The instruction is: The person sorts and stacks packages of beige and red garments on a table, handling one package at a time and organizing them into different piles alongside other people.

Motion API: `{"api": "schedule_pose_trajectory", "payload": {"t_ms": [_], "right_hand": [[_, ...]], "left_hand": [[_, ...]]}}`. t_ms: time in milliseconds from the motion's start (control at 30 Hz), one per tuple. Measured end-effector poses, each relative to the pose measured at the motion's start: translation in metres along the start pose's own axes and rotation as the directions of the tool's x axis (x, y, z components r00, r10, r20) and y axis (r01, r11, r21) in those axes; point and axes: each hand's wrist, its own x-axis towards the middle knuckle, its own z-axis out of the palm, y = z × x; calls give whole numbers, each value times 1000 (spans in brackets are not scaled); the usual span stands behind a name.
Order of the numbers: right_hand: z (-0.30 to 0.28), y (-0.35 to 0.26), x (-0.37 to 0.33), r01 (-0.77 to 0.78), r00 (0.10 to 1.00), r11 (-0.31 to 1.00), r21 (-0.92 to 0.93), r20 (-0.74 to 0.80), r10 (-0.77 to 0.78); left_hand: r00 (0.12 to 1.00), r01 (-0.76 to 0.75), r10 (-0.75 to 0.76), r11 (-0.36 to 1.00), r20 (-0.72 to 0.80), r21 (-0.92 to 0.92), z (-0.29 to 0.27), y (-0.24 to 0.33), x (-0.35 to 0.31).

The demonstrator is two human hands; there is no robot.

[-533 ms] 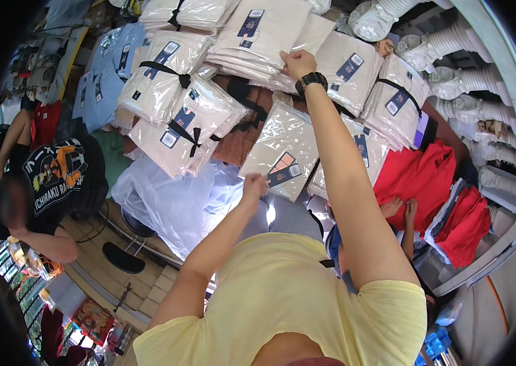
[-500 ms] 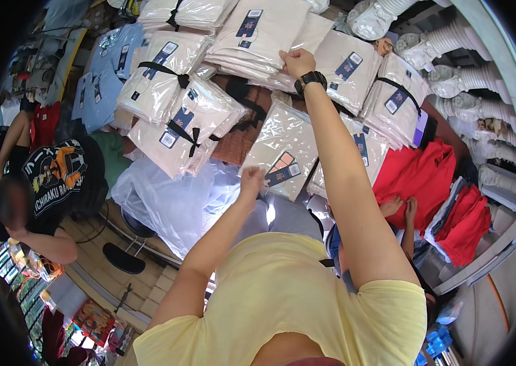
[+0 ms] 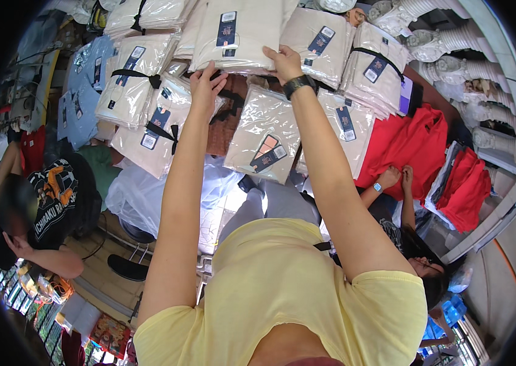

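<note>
A stack of folded cream garments in clear plastic bags [image 3: 249, 36] lies at the far middle, with a dark blue tag on its top bag. My right hand [image 3: 285, 66] grips its near right corner, fingers on top. At the near left corner, my left hand [image 3: 206, 90] holds the edge, its fingertips partly hidden against the stack. Closer to me, between my forearms, lies a single bagged garment [image 3: 258, 125] with a blue and peach tag. Stacks bound with black bands flank my hands, one on the left [image 3: 133, 79] and another on the right [image 3: 373, 67].
Blue bagged garments [image 3: 90, 79] lie at the far left. To the right, a co-worker's hands [image 3: 395, 177] rest on red cloth [image 3: 407, 146]. White ridged columns [image 3: 447, 43] line the right side. Another person in a black printed shirt [image 3: 56, 195] is at left, near a black stool [image 3: 127, 267].
My left hand has moved up and away from me, from the single bagged garment to the stack's corner. My right hand has stayed at the stack, whose near edge now sits slightly left in view.
</note>
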Motion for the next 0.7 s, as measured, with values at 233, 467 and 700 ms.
{"api": "schedule_pose_trajectory", "payload": {"t_ms": [233,467,700], "right_hand": [[-62,-3,-52,-304,900,875,375,414,135],[-73,32,-52,-138,970,932,335,234,60],[-95,8,-82,-104,965,966,238,257,41]], "left_hand": [[991,54,-36,987,126,-150,-9,-16,-9],[997,74,-70,991,43,-115,12,-20,-43],[820,337,-299,941,487,11,-37,3,-45]]}}
